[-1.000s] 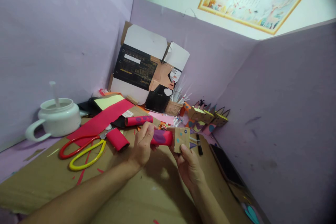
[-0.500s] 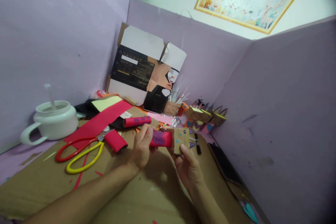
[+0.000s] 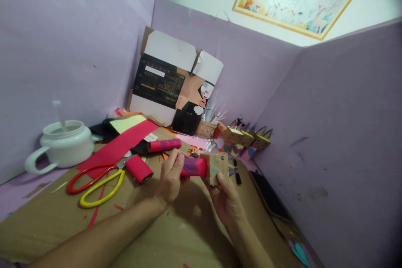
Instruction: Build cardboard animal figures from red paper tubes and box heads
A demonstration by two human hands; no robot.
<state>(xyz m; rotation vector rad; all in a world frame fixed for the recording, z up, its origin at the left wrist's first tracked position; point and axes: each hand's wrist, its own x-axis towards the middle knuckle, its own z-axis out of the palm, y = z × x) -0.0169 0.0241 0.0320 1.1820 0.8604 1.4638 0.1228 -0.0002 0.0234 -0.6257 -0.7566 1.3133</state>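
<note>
My left hand (image 3: 170, 178) is closed around one end of a red paper tube (image 3: 196, 167) with purple patches. At the tube's other end, my right hand (image 3: 224, 197) grips a small cardboard box (image 3: 217, 168) marked with blue dots and a dark eye-like spot. The tube's end meets the box's left side; whether it is stuck there I cannot tell. Pointed pieces stick out from the box's right side. Left of my left hand lies a plain red tube (image 3: 138, 168), and behind it another red tube with purple marks (image 3: 165, 145).
Scissors (image 3: 102, 186) with red and yellow handles lie at left, near a white mug (image 3: 66, 144). Red paper (image 3: 119, 144) stretches behind them. Decorated cardboard figures (image 3: 246, 138) and a basket of pens (image 3: 205, 128) stand at the back. A phone (image 3: 269, 194) rests by the right wall.
Both hands have shifted very slightly to the right with the red tube and cardboard box. Their grip looks the same.
</note>
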